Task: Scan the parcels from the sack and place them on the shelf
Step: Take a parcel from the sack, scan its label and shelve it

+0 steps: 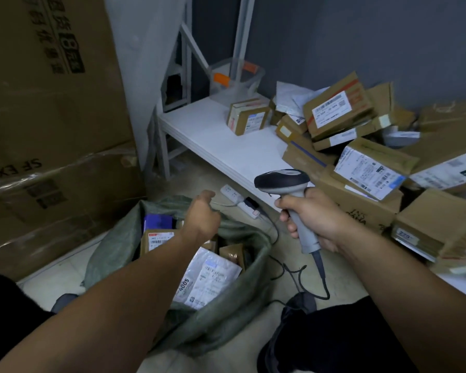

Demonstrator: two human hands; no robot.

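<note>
Left hand point(202, 214) reaches over the open mouth of the sack point(226, 319), its back to the camera and its fingers turned down out of sight at the far rim, so I cannot tell whether it is spread, curled or pinching the cloth. Below the forearm lie the parcels to be scanned: a white mailer point(213, 275) flat on top with its label up, a brown carton point(156, 242) with a printed label to its left, a purple packet point(158, 220) behind that, and a small brown box point(233, 254) wedged at the right. The mailer looks thin, soft and slick. It will likely flop and slide, so a pinch across one edge, clear of the barcode, seems best. The cartons look stiff and light enough for one hand, and a grip across two opposite sides should leave the label open to the beam. The sack is limp woven cloth slumped on the floor, and its rim may fold over the load. Right hand point(307, 219) is wrapped round the handle of the scanner point(283, 181), held up beside the sack, with the cable trailing to the floor. Beyond stands the low white shelf point(207, 130), its right part heaped with piled parcels point(336, 109) leaning on one another. A power strip point(234, 196) lies on the floor by the shelf's edge, and big cartons point(51, 103) stand at the left.
</note>
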